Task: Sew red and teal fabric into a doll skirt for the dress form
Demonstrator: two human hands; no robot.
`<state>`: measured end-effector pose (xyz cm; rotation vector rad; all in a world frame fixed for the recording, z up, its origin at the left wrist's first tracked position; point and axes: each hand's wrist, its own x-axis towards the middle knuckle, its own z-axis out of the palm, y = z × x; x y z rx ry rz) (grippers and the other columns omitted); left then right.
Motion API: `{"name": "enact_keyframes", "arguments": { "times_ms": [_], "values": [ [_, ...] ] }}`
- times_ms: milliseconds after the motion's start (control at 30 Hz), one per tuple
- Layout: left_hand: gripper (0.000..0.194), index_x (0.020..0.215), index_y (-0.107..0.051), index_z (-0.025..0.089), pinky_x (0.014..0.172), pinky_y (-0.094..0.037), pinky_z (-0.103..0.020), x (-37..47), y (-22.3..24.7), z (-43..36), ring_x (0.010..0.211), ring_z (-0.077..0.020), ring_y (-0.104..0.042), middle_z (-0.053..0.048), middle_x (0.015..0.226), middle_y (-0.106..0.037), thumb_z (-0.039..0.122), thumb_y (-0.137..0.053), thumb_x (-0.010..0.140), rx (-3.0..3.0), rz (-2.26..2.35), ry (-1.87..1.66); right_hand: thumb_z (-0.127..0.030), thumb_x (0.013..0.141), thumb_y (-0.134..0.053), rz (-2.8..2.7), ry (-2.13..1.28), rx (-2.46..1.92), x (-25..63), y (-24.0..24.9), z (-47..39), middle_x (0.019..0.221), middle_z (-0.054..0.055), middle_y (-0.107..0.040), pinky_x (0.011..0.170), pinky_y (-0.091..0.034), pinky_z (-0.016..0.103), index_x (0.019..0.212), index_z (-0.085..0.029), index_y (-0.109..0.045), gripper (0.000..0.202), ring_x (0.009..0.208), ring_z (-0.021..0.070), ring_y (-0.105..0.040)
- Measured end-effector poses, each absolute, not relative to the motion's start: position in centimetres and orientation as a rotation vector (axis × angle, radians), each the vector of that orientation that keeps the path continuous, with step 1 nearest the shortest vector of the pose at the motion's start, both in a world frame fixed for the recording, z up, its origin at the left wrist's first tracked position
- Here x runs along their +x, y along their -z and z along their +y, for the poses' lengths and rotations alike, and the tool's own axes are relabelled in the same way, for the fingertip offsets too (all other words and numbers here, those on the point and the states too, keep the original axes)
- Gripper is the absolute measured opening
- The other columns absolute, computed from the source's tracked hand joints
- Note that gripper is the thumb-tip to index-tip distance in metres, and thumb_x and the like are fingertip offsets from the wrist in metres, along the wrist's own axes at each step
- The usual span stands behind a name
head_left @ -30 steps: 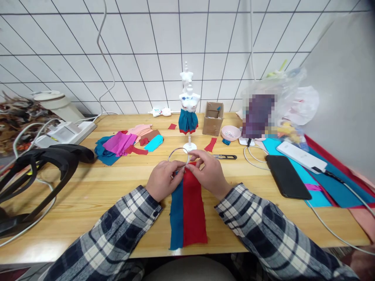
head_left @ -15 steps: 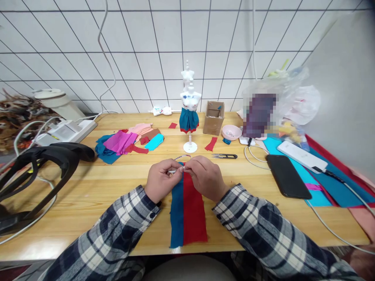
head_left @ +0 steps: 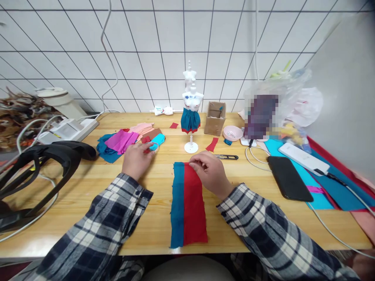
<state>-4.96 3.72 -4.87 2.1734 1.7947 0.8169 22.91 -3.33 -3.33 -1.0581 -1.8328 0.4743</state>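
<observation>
A two-tone cloth strip lies lengthwise before me, its blue half (head_left: pixel 177 207) joined along a straight line to its red half (head_left: pixel 195 210). At its top edge my right hand (head_left: pixel 212 171) is closed, thumb and fingers pinching the red cloth. My left hand (head_left: pixel 137 159) is off to the left, closed in a pinch beside the fabric scraps. A thin pale curled strip (head_left: pixel 157 146), seemingly a measuring tape, loops from its fingertips over a cyan scrap (head_left: pixel 158 139). Most of that strip is hidden by the hand.
A small white dress form (head_left: pixel 191 102) wears a blue skirt with a red hem. Near it are a cardboard box (head_left: pixel 215 121), a pink bowl (head_left: pixel 233 132) and thread snips (head_left: pixel 230 157). A black phone (head_left: pixel 288 179) lies right; a black headset (head_left: pixel 63 164) stands left.
My left hand has left the cloth's top edge and moved left and away from me, taking the curled strip with it. My right hand stays at the red cloth's top.
</observation>
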Motion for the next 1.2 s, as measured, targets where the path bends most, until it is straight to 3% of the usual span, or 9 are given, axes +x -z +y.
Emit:
{"name": "enact_keyframes", "arguments": {
  "times_ms": [200, 300, 500, 833, 900, 1033, 1133, 1200],
  "values": [
    [0.024, 0.099, -0.076, 0.028, 0.101, -0.024, -0.058, -2.1, 4.8, 2.3, 0.118, -0.0385, -0.041, -0.011, 0.121, -0.058, 0.041, -0.058, 0.088, 2.349, 2.024, -0.895, -0.016, 0.087, -0.058, -1.857, -0.625, -1.058, 22.4, 3.5, -3.5, 0.082, 0.002, -0.066, 0.069, -0.046, 0.027, 0.088, -0.02, -0.068, 0.011, 0.074, 0.0151, -0.057],
    [0.032, 0.095, -0.076, 0.025, 0.097, -0.03, -0.051, -0.8, 3.7, 1.1, 0.11, -0.0322, -0.047, -0.009, 0.11, -0.061, 0.046, -0.052, 0.092, 2.346, 1.816, -0.972, -0.017, 0.084, -0.06, -1.837, -0.723, -1.082, 22.2, 3.4, -3.6, 0.079, 0.0, -0.064, 0.063, -0.045, 0.026, 0.087, -0.02, -0.068, 0.01, 0.067, 0.013, -0.054],
    [0.041, 0.091, -0.073, 0.025, 0.089, -0.032, -0.045, 2.4, 2.5, -1.7, 0.099, -0.0252, -0.05, -0.006, 0.101, -0.063, 0.052, -0.043, 0.094, 2.46, 1.309, -0.794, -0.02, 0.081, -0.063, -1.765, -0.881, -1.107, 21.8, 4.0, -3.5, 0.074, -0.002, -0.063, 0.059, -0.044, 0.024, 0.084, -0.02, -0.067, 0.005, 0.062, 0.0113, -0.052],
    [0.025, 0.078, -0.072, 0.023, 0.082, -0.035, -0.043, 3.5, 2.7, -2.3, 0.089, -0.0233, -0.053, -0.006, 0.088, -0.067, 0.033, -0.054, 0.09, 2.577, 1.255, -0.91, -0.022, 0.078, -0.062, -1.604, -0.927, -1.197, 21.3, 4.0, -3.6, 0.071, -0.001, -0.065, 0.056, -0.047, 0.023, 0.077, -0.019, -0.065, 0.004, 0.059, 0.0109, -0.055],
    [0.024, 0.076, -0.072, 0.022, 0.082, -0.037, -0.042, 3.7, 2.7, -2.4, 0.087, -0.0227, -0.054, -0.006, 0.085, -0.066, 0.033, -0.055, 0.089, 2.532, 1.264, -0.956, -0.023, 0.077, -0.064, -1.557, -0.917, -1.225, 21.4, 4.0, -3.5, 0.072, -0.001, -0.066, 0.055, -0.047, 0.023, 0.083, -0.019, -0.067, 0.008, 0.057, 0.0108, -0.055],
    [0.026, 0.077, -0.075, 0.023, 0.085, -0.041, -0.04, 3.9, 2.8, -2.3, 0.087, -0.0216, -0.056, -0.005, 0.083, -0.065, 0.036, -0.056, 0.089, 2.312, 1.308, -0.983, -0.026, 0.08, -0.065, -1.503, -0.729, -1.263, 22.3, 3.9, -3.1, 0.081, -0.001, -0.066, 0.054, -0.047, 0.024, 0.11, -0.021, -0.064, 0.031, 0.052, 0.0094, -0.053],
    [0.029, 0.089, -0.076, 0.023, 0.092, -0.042, -0.04, 3.7, 3.0, -2.1, 0.095, -0.0221, -0.058, -0.005, 0.093, -0.065, 0.037, -0.051, 0.093, 2.069, 1.245, -0.976, -0.026, 0.087, -0.061, -1.724, -0.41, -1.193, 23.0, 3.7, -3.1, 0.085, 0.003, -0.067, 0.064, -0.049, 0.027, 0.097, -0.021, -0.07, 0.014, 0.067, 0.0135, -0.06],
    [0.031, 0.096, -0.076, 0.023, 0.097, -0.04, -0.041, 3.6, 3.2, -2.1, 0.103, -0.0232, -0.057, -0.006, 0.102, -0.064, 0.035, -0.048, 0.095, 1.956, 1.165, -0.981, -0.025, 0.091, -0.057, -1.913, -0.247, -1.119, 23.1, 3.6, -3.4, 0.09, 0.005, -0.068, 0.072, -0.049, 0.028, 0.097, -0.022, -0.071, 0.015, 0.081, 0.0164, -0.063]
  ]
}}
